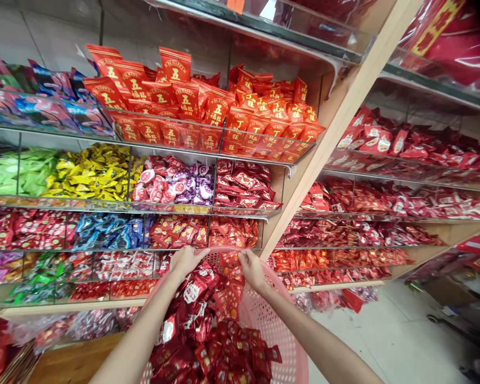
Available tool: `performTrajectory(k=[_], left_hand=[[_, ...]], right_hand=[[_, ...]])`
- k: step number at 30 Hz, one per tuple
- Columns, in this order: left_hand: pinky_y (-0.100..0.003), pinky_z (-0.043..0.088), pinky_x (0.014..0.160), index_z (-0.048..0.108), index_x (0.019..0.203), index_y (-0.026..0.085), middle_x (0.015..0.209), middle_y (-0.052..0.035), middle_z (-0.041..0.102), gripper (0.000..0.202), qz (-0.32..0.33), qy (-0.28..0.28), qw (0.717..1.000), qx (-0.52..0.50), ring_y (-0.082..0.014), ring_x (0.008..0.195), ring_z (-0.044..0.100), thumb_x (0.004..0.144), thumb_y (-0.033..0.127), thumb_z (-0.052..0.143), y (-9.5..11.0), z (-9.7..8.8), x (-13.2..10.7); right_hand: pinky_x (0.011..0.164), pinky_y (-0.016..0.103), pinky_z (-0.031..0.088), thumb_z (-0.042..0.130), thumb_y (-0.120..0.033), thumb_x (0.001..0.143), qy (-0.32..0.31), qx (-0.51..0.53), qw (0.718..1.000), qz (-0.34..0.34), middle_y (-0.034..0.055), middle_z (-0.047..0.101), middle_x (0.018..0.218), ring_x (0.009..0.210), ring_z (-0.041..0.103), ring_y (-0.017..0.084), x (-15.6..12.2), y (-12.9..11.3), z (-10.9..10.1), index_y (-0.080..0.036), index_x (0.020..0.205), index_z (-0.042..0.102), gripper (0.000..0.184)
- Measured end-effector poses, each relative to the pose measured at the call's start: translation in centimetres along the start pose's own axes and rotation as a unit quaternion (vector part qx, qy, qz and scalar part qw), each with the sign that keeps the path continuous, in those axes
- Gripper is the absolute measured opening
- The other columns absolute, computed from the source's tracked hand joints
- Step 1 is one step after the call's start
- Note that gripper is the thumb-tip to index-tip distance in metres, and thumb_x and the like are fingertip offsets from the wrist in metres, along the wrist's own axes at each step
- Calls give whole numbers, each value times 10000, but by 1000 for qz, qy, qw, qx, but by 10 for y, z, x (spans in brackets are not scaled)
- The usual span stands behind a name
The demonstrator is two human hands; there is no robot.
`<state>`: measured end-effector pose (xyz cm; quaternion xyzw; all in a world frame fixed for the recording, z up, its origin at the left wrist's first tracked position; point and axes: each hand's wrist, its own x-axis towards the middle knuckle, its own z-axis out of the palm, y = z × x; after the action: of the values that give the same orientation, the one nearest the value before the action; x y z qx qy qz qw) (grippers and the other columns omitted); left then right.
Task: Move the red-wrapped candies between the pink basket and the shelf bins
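A pink mesh basket (278,330) sits low at centre, just before the shelves (144,205). It is heaped with glossy red packets (208,341), some marked white. The 2 forearms reach straight ahead over it. The left hand (186,261) curls at the far rim, fingers bent under; whether they grip cannot be told. The right hand (253,271) has its fingers pinched on packets at the heap's top. Clear bins hold red, yellow, green, blue and purple sweets, and a slanting wooden post (324,144) divides the shelving.

Bright even light, warped blurry edges
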<state>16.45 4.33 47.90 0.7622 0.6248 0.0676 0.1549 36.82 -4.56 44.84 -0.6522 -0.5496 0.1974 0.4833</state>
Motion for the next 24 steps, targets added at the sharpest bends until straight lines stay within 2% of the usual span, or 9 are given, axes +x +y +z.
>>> performTrajectory(k=[4,6,9,13,19,22,24], left_hand=[[-319,435,653,652,698,193,780,-140,682,755,-2,-4,1000,2,-289,808,630,641,800,206,0,-1,0],[-317,435,657,654,701,196,778,-135,683,743,1,-2,1000,4,-288,810,630,645,795,218,0,0,0],[-317,435,660,657,714,197,783,-133,683,738,6,-1,1000,5,-288,812,629,646,792,227,0,0,-1],[-322,435,660,656,712,197,789,-134,682,761,4,-1,1000,5,-288,811,629,644,800,197,0,0,-1],[-325,434,642,650,704,203,792,-123,682,749,11,-5,1000,6,-294,800,629,647,797,198,-2,2,1],[-316,433,643,652,709,199,795,-120,682,736,9,-9,1000,3,-287,799,630,653,787,213,-1,0,0],[-313,433,650,654,720,196,795,-123,682,728,8,-10,1000,3,-284,802,630,656,780,226,0,-2,-1]], right_hand=[[441,214,286,414,-399,732,-7,80,988,133,-50,384,477,445,351,97,-1,14,10,-201,583,395,249],[429,215,289,416,-380,719,-10,75,983,167,-55,396,443,419,371,100,-4,22,15,-205,569,391,231],[433,220,314,392,-348,738,-18,35,987,156,-43,445,418,410,448,120,-9,26,16,-210,563,386,223],[473,237,356,361,-347,782,-18,1,993,120,-29,488,407,422,513,146,-12,20,8,-211,596,393,233],[429,234,340,419,-479,777,-20,100,991,83,-41,482,464,412,497,135,-18,5,-12,-213,692,410,280],[401,216,303,456,-531,750,-53,135,983,109,-58,451,445,382,438,106,-26,1,-23,-209,702,433,326],[381,202,271,491,-540,723,-115,151,969,156,-70,439,425,357,389,86,-33,1,-28,-204,693,445,341]])
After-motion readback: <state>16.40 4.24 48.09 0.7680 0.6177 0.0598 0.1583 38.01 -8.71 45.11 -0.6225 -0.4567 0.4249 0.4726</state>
